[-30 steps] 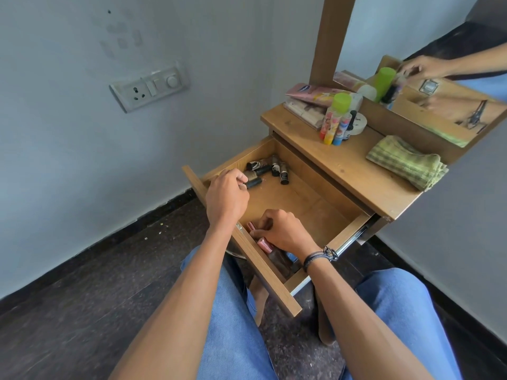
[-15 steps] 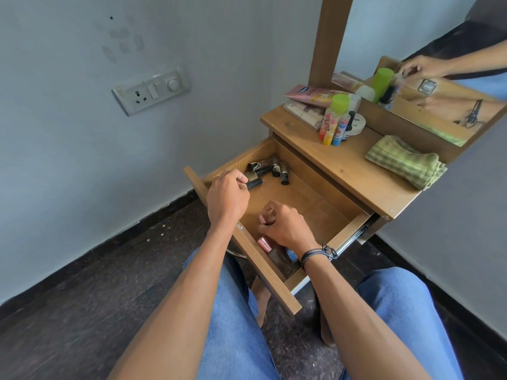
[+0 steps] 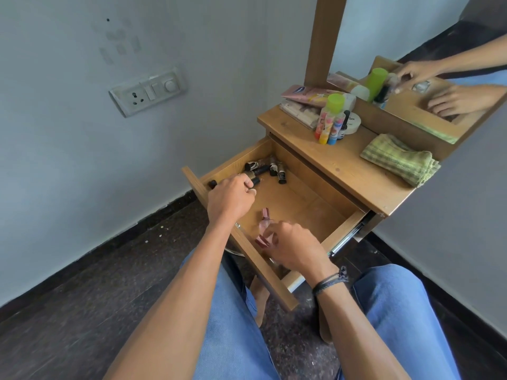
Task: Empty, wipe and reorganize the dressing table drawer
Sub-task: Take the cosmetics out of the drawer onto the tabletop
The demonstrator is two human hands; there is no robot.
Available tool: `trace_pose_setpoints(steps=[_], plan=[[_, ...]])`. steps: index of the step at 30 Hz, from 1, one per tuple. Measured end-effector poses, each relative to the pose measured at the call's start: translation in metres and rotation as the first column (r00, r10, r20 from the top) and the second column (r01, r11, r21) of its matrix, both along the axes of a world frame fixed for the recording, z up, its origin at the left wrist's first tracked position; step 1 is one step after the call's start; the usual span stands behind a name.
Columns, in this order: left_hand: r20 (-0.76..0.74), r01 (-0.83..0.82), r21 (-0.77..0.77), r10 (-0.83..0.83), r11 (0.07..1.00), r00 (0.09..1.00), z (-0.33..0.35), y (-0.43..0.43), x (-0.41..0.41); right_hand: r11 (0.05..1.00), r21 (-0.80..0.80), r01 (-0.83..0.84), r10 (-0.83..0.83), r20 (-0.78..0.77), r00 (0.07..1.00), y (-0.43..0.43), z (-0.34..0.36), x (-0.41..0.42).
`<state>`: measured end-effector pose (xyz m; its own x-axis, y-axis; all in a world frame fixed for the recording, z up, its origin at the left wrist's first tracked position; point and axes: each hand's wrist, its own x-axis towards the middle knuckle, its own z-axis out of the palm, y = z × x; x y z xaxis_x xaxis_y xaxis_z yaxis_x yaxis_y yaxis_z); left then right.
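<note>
Emptying drawer (image 3: 236, 158).
Your left hand (image 3: 230, 200) grips dark bottle (image 3: 253, 180), right hand (image 3: 297, 249) pinches pink bottle (image 3: 264, 224): clearing for wipe.

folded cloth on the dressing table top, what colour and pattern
The folded cloth is light green with a checked, striped weave; the head view shows it.

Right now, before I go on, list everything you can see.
drawer: one, wooden, pulled open
dark bottles: several, black-brown, drawer's far corner
pink bottles: at least two, drawer front
tabletop: one, wooden, above drawer
cloth: one, green checked, folded on tabletop
green-capped bottle: one, tabletop rear
pink tube: one, lying behind it
white jar: one, beside it
mirror: one, wood-framed, behind tabletop
socket: one, white, wall
left hand: grips dark bottles, drawer's left
right hand: at pink bottles, grip unclear
</note>
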<state>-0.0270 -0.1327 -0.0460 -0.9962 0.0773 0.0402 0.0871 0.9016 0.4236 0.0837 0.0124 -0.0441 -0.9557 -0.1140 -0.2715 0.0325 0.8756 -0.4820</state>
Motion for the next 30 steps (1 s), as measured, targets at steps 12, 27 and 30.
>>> trace_pose_setpoints(steps=[12, 27, 30], plan=[[0.204, 0.179, -0.243, -0.13, 0.953, 0.97, 0.005, 0.01, 0.004, 0.992, 0.018, -0.122, 0.114, 0.244, 0.963, 0.015, 0.003, -0.004], [0.23, 0.081, -0.189, -0.036, 0.979, 0.973, -0.002, 0.01, -0.002, 0.982, -0.062, -0.178, 0.189, 0.289, 0.939, 0.019, 0.011, -0.007], [0.241, 0.098, -0.197, -0.048, 0.976, 0.969, -0.002, 0.01, -0.003, 0.96, -0.077, -0.268, 0.278, 0.335, 0.9, 0.022, 0.018, -0.009]])
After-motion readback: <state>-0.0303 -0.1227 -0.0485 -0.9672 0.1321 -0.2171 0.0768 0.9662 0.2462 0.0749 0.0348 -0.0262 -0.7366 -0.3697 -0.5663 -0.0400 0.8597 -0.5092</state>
